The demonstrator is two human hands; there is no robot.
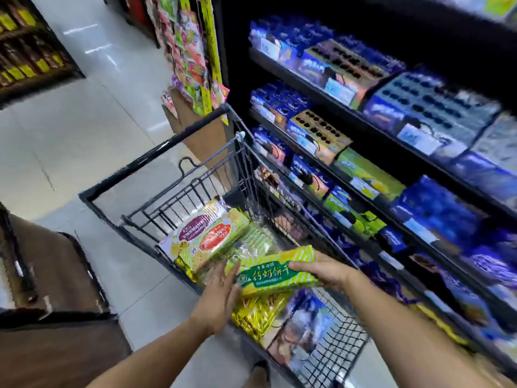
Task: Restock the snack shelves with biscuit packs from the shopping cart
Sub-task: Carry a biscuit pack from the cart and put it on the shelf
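The right grip (321, 268) is clutching a green-and-yellow striped biscuit pack (275, 271) over the shopping cart's (156, 149) near end. The left grip (221, 292), fingers straight, is pressing the pack's left end. Snack shelves (372, 121) of blue boxes are flanking the right.

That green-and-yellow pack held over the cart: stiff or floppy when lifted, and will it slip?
Probably fairly stiff: the pack spans straight between the left hand and right hand without sagging. It looks glossy, so a one-ended grip may slide. Likely light yet fragile, since the label suggests biscuits; avoid squeezing.
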